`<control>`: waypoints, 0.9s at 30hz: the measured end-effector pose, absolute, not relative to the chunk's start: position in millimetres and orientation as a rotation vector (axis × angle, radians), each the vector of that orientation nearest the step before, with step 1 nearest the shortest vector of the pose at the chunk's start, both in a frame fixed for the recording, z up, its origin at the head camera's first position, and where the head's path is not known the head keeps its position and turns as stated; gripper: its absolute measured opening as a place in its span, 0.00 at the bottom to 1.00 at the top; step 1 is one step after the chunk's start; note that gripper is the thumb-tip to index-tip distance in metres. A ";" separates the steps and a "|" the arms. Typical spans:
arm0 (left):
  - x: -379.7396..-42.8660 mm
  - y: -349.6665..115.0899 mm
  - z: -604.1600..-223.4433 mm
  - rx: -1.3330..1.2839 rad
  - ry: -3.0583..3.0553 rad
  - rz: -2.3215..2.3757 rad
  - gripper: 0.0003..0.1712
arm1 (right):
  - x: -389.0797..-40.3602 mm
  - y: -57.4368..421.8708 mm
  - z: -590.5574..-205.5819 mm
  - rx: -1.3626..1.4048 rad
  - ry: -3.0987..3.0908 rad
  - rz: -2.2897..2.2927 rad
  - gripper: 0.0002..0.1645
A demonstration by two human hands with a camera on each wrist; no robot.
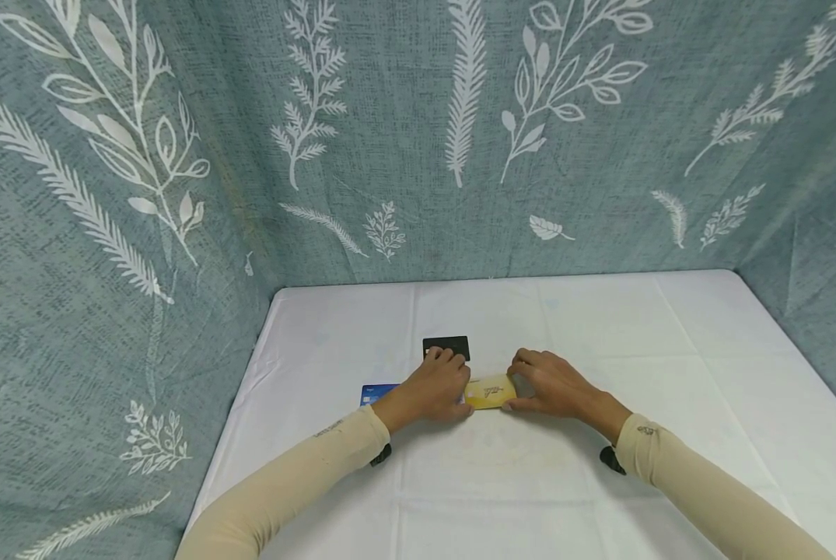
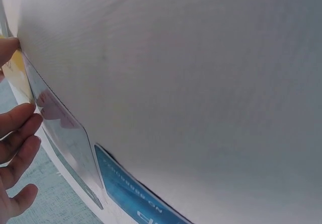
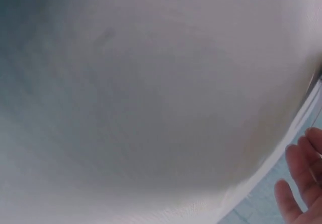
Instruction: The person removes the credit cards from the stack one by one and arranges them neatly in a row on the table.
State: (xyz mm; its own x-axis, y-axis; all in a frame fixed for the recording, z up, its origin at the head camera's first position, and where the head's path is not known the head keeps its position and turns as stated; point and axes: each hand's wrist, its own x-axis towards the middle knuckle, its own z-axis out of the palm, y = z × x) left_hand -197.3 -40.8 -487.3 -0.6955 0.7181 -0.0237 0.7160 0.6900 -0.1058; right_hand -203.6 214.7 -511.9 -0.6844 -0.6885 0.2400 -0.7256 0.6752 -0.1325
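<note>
A yellow card (image 1: 491,392) lies on the white table between the two hands. My left hand (image 1: 437,386) holds it at the left end, thumb at the near corner and a finger at the far one. At the other end my right hand (image 1: 549,383) grips it likewise with thumb and finger. Under the left hand is a pale silvery card (image 2: 68,133), mostly covered in the head view. Farther left, partly behind the left wrist, lies a blue card (image 1: 378,393). A black card (image 1: 447,343) sits just beyond the left fingers. The right wrist view shows only part of the right hand.
White cloth with fold lines covers the table (image 1: 599,327). Blue-green curtains (image 1: 404,140) with white leaf prints hang behind it and at both sides. Both forearms wear cream sleeves (image 1: 299,467), with dark straps below the wrists.
</note>
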 end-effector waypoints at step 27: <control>-198.7 -40.1 -485.4 -1.250 -2.849 0.148 0.27 | -200.2 212.8 -509.7 1.131 -2.821 0.347 0.32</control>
